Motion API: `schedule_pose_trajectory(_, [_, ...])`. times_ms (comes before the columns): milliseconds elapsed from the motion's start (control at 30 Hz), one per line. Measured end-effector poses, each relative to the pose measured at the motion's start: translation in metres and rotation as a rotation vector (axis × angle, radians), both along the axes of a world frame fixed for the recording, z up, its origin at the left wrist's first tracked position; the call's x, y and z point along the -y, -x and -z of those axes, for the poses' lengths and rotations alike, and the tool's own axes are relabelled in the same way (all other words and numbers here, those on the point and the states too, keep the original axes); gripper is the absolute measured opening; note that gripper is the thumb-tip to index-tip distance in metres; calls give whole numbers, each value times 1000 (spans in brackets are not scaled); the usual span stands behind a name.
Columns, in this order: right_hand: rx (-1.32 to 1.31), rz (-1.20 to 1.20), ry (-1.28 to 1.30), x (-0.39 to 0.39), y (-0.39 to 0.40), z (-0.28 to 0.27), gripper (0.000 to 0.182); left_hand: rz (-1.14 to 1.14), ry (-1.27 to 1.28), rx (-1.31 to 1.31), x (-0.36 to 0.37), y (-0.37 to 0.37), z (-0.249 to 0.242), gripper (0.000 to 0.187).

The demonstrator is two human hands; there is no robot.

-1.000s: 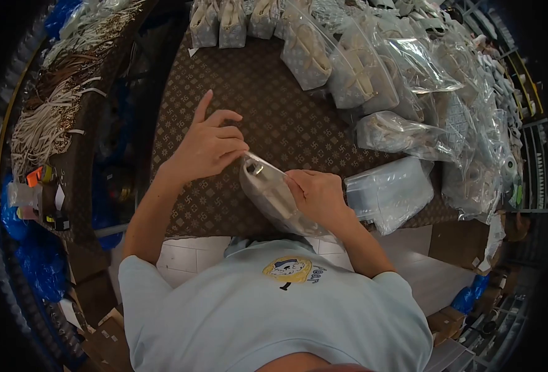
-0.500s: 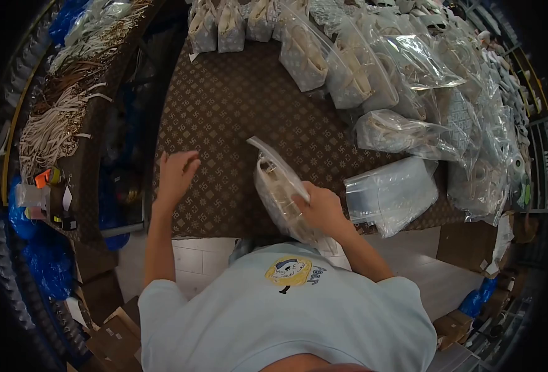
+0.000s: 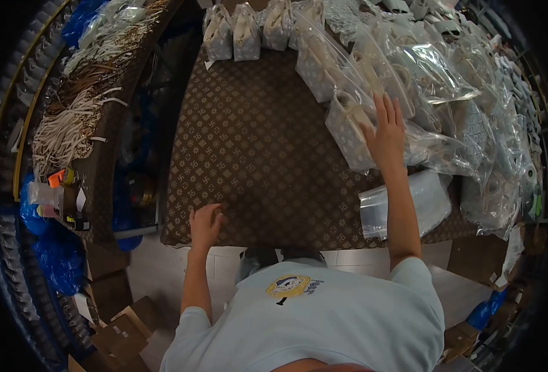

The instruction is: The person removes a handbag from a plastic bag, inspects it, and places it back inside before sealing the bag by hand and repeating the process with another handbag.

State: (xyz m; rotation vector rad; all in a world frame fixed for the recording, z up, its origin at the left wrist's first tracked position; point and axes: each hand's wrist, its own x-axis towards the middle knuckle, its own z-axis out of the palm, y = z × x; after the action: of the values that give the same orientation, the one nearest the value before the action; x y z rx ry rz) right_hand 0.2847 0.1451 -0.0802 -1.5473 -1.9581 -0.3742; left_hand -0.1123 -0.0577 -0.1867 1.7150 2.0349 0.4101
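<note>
Nearest, a printed T-shirt (image 3: 354,322); the lettering beside its motif is too small to read with certainty. At the near edge of the desk (image 3: 249,155), the left hand (image 3: 206,224) has loosely curled fingers, its grip holding nothing visible. Clear plastic sleeves (image 3: 434,201) lie flat at right. Beyond, the right hand (image 3: 387,133) is at a patterned pale bag (image 3: 347,127) on the desk's right side: fingers extended, thumb apart, grip not closed around it. Judged good practice: light pressure, base flat, no pushing into the plastic-wrapped bags (image 3: 318,68) behind. At the far edge, similar bags (image 3: 247,37) stand near a white slip (image 3: 209,64); no brand or label is legible.
</note>
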Motion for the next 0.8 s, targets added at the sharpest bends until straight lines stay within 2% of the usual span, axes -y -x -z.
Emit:
schedule_pose_trajectory(33, [7,-7,-7,12,10,1,48,-20,-12,15,2,7,9,29])
schedule_pose_trajectory(100, [235,33,207,37,31,8,53,-42,-22,37,-1,19,22,34])
schedule_pose_trajectory(233, [244,95,303,30,76,19,51,10,-73,3,-34,33,39,45])
schedule_pose_trajectory(300, [18,-183,219,9,119,16,47,43,-94,-1,-58,44,52,48])
schedule_pose_trajectory(333, [21,-176,212,-7,141,20,47,113,-139,-35,-71,47,62,48])
schedule_pose_trajectory(400, [-115,-281,437,-50,190,37,42,249,-214,-96,-90,56,72,46])
schedule_pose_trajectory(433, [-80,-315,455,-74,215,39,43,318,-246,-124,-96,59,72,45])
schedule_pose_trajectory(467, [-73,-322,452,-98,241,39,43,319,-260,-47,-100,61,75,42])
schedule_pose_trajectory(533, [-289,-368,674,-150,297,36,48,308,-241,-3,-101,62,77,39])
schedule_pose_trajectory(600, [-214,-360,484,-210,346,52,55,298,-241,41,-102,64,73,31])
schedule_pose_trajectory(667, [-134,-263,378,-260,388,56,53,281,-257,95,-103,63,75,26])
schedule_pose_trajectory(700, [-130,-272,379,-279,401,59,53,275,-263,101,-102,62,77,25])
schedule_pose_trajectory(767, [-111,34,507,-311,422,67,44,268,-266,93,-103,61,79,25])
schedule_pose_trajectory(800, [-109,23,500,-322,424,79,44,259,-274,91,-103,61,80,25])
